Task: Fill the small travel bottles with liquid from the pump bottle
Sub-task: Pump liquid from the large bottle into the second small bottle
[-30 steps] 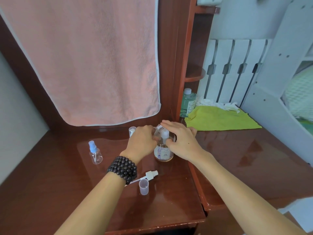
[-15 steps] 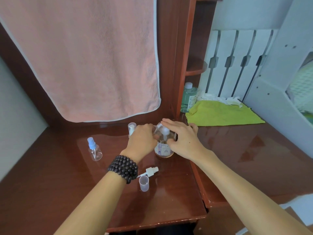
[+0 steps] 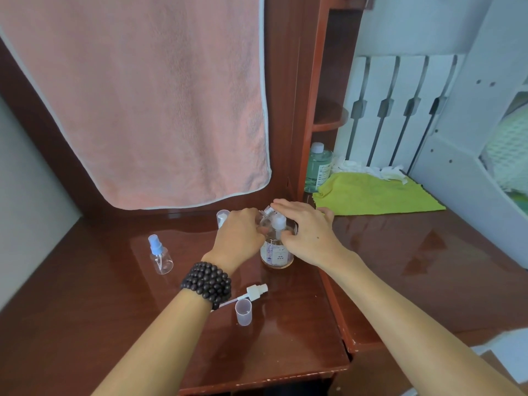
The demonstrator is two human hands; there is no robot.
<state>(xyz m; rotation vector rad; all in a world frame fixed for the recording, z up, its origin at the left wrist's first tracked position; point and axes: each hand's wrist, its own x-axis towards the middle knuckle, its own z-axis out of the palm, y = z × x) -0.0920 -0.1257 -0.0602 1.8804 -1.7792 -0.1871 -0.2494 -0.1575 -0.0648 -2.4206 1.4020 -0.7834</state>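
A clear pump bottle (image 3: 276, 256) with a pale label and white pump head stands on the brown desk (image 3: 285, 332). My right hand (image 3: 307, 234) is curled over the pump head, thumb against its neck. My left hand (image 3: 238, 237) grips a small clear travel bottle (image 3: 267, 212), tilted with its threaded neck beside the pump head; most of it is hidden by my fingers. A second small bottle with a blue spray cap (image 3: 160, 257) stands to the left. A white spray head with its tube (image 3: 253, 292) lies near a translucent cap (image 3: 243, 311).
A pink towel (image 3: 143, 95) hangs behind the desk. Another small white-topped container (image 3: 222, 217) stands behind my left hand. A green liquid bottle (image 3: 317, 165) and a lime cloth (image 3: 374, 195) sit on the lower right surface. The desk edge is close in front.
Both hands stay around the pump bottle in the same hold. The view has tilted slightly downward; nothing on the desk has moved.
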